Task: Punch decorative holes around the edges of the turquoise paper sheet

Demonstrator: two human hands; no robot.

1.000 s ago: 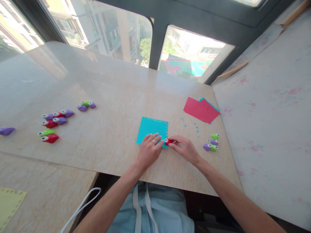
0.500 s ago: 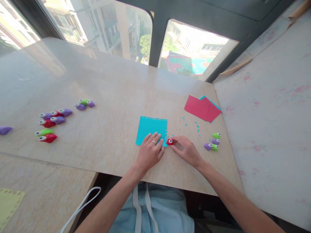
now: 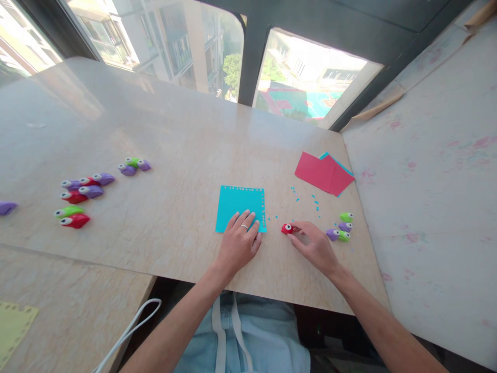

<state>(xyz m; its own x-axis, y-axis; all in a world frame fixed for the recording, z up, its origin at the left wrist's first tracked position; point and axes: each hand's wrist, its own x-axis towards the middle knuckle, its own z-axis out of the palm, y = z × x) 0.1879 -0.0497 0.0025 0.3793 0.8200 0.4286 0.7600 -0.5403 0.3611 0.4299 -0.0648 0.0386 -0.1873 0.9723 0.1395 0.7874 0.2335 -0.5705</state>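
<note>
A teal paper square [image 3: 237, 204] with small holes punched along its far and right edges lies flat on the beige table [image 3: 186, 140]. My left hand [image 3: 238, 242] rests on its near edge, fingers spread and pressing it down. My right hand [image 3: 313, 244] is to the right of the sheet and grips a small red punch [image 3: 288, 228] that sits on the table, clear of the paper. Tiny teal scraps [image 3: 306, 199] are scattered beyond my right hand.
Three small green and purple punches [image 3: 340, 228] sit just right of my right hand. Red and teal sheets [image 3: 323, 172] lie at the far right. More punches [image 3: 79, 199] are grouped at the left. A yellow sheet [image 3: 11, 326] lies on the lower surface.
My right hand has pulled the red punch off the teal sheet's right corner and slid it rightward on the table. My left hand stays on the sheet.
</note>
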